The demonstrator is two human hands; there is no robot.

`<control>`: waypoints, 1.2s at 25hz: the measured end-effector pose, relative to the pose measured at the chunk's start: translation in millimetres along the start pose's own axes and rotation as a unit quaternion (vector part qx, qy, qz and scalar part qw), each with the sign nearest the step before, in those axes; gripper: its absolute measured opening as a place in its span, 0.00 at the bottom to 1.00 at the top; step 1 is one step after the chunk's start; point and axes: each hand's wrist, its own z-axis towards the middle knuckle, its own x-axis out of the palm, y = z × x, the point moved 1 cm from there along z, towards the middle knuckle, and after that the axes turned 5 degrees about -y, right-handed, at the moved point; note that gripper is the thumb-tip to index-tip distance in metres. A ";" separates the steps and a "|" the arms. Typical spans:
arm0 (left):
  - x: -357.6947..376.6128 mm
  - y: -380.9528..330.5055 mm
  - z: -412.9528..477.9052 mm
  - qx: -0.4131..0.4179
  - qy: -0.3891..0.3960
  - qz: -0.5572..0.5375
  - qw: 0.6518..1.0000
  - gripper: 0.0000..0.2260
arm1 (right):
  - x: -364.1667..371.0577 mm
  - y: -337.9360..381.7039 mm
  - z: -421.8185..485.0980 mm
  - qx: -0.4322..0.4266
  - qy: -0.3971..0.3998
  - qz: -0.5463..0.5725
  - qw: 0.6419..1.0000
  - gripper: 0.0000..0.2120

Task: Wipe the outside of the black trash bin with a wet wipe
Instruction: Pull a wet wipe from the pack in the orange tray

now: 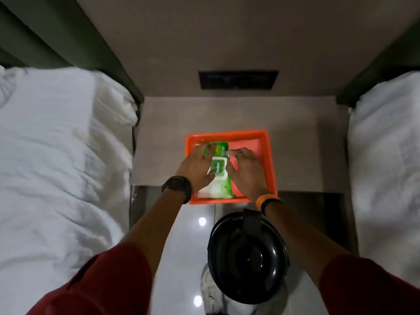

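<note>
Flanking wipes pack (218,171): both hands' grip

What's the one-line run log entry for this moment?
phase: getting wipe | left hand: on wipes pack | right hand: at pack lid | pack: in orange tray | black trash bin: untouched, on floor

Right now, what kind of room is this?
Likely a twin hotel room or bedroom: two beds with white bedding, left and right, flank a nightstand, with a dark wall panel above it.
</note>
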 end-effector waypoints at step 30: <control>96.8 53.0 28.4 -0.068 0.064 -0.262 0.961 0.47 | 130.7 -49.8 16.9 0.223 -0.085 0.125 0.963 0.13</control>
